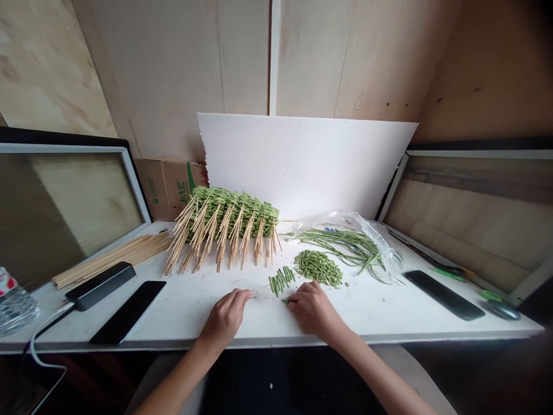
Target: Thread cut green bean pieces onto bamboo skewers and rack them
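My left hand (227,316) pinches the bare end of a thin bamboo skewer (260,288) low over the white table. Several short pieces of green bean (282,280) are threaded side by side across the skewer's other end. Close to its right, my right hand (311,305) has its fingers closed around a cut bean piece (285,301), of which only the tip shows. Just beyond that hand lies a heap of cut bean pieces (318,267). Long uncut beans (345,242) rest behind it in a clear plastic bag (384,248).
Finished bean skewers (235,216) are stacked at back left, sticks pointing toward me. Loose skewers (116,256), a black box with a cable (101,284), a phone (128,311) and a bottle (15,305) lie left. At right are a black device (444,294) and a mouse (502,309).
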Demonstrator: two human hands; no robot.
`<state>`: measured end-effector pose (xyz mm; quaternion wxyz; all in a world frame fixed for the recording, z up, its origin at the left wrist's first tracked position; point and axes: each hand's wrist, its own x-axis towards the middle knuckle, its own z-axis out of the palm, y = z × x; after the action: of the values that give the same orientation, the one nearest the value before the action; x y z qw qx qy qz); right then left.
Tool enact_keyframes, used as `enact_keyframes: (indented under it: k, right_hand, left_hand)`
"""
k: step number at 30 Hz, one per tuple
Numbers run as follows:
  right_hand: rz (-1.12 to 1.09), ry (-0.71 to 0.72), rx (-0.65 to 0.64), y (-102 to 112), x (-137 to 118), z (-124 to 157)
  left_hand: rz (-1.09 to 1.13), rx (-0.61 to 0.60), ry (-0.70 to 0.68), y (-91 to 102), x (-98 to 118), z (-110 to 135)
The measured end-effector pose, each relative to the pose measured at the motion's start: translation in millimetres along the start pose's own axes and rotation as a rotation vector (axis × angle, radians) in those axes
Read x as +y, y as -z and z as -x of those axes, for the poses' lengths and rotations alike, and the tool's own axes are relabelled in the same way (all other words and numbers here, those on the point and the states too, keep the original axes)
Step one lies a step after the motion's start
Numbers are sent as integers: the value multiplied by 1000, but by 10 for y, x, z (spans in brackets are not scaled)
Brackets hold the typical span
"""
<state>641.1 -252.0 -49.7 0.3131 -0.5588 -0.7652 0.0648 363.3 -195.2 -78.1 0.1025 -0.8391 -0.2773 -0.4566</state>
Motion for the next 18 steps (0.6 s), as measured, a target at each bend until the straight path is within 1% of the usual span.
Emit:
enact_keyframes:
  k: [2,6,9,12,14,16,18]
  right_hand:
    - [9,-4,23,-26,2,2]
    - [-38,-44,23,-32,14,-5]
    - [-50,-48,41,-38,13,-4]
    - [-80,-38,94,-54,30,-8]
    - [-137,-43,159,-55,70,-18]
    - [-227,-100,238,-43,129,-33]
    - [-359,-210,292,-19,193,-49]
  left_hand:
    - [-5,5,-5,-2,3,-3]
    - [-8,5,-10,-1,11,-10]
    - [-7,-2,-11,7,15,-12]
    - [-11,3,-12,15,16,-14]
    - [-9,5,-9,16,16,-16]
    - [-3,4,-5,12,15,-17]
    - [1,4,-1,7,14,-17]
